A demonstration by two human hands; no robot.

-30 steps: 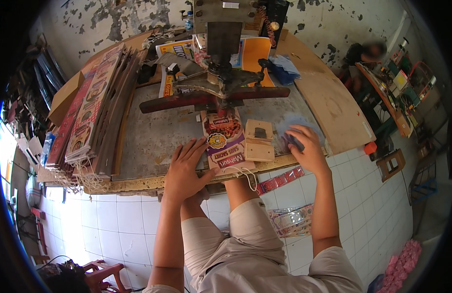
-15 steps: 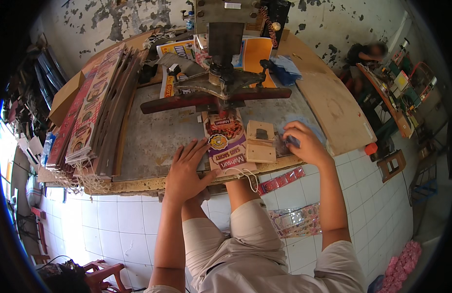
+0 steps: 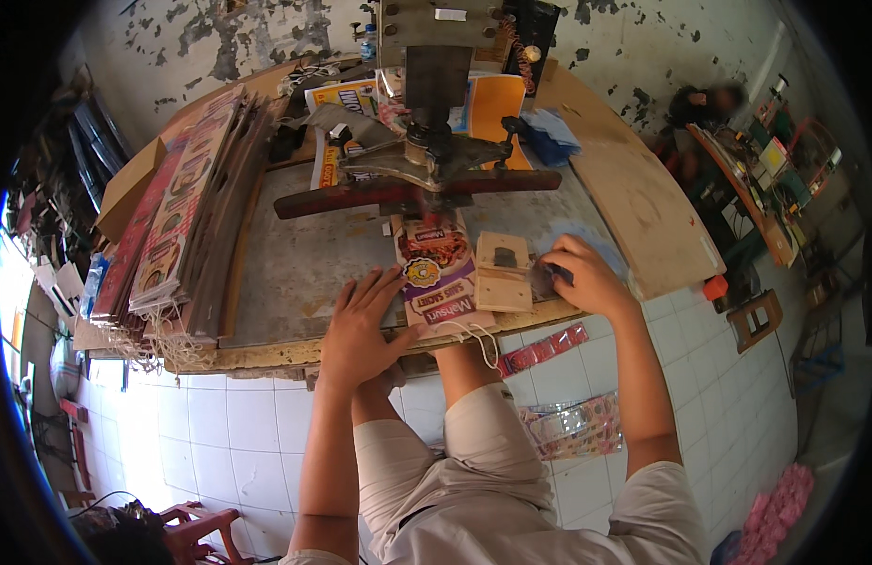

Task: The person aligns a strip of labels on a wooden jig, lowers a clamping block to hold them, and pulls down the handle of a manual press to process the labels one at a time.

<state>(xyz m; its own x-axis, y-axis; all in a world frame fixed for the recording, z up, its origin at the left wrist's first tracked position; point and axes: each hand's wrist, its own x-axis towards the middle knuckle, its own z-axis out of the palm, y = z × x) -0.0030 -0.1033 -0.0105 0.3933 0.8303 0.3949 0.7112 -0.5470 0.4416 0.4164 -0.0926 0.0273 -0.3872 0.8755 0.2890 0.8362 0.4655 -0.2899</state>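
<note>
A printed cardboard panel lies on the table under the head of a metal press. A looped white string hangs from its near end. My left hand lies flat at the panel's left edge, its fingers spread. On the panel's right side rests a wooden jig of two pale blocks with a dark piece in its middle. My right hand is at the jig's right side, fingers curled around something small and dark. What that is, I cannot make out.
Stacks of long printed panels with strings stand at the table's left. A bare board lies at the right, and blue cloth sits behind. Printed strips lie on the tiled floor. Another person sits at the far right.
My right hand has moved slightly left, up to the jig's side, and its fingers are more drawn together. The left hand and the panel have not visibly moved.
</note>
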